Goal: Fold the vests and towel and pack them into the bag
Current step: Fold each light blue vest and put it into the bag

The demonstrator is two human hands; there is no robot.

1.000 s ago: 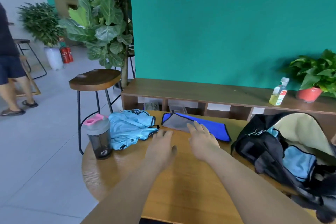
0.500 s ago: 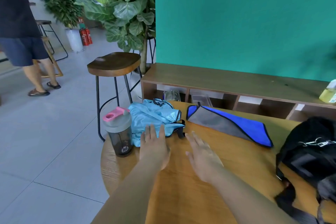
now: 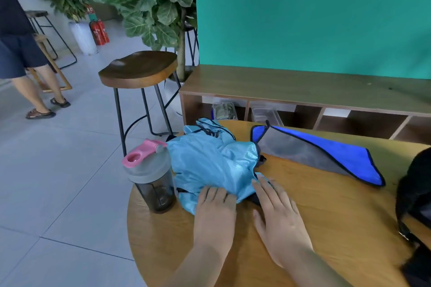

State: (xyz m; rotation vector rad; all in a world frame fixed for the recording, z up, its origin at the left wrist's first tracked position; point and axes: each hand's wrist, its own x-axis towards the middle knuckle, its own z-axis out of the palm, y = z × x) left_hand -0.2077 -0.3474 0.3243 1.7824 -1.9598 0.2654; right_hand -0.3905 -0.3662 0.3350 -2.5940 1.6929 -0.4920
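A crumpled light-blue vest (image 3: 214, 161) with dark trim lies on the round wooden table (image 3: 326, 205), at its left side. My left hand (image 3: 215, 212) lies flat with its fingertips on the vest's near edge. My right hand (image 3: 277, 214) is flat beside it, fingertips touching the vest's right corner. A folded blue and grey towel (image 3: 321, 154) lies behind, to the right. The black bag (image 3: 415, 193) shows only partly at the right edge.
A grey shaker bottle (image 3: 150, 177) with a pink lid stands right beside the vest on the left. Behind the table are a wooden stool (image 3: 140, 70), a low wooden shelf (image 3: 303, 86) and a large plant (image 3: 151, 0). A person (image 3: 21, 53) stands far left.
The view has swung left and closer to the vest. Both hands moved forward and left from the bare table onto the vest's near edge. The bag has slid mostly out of view.
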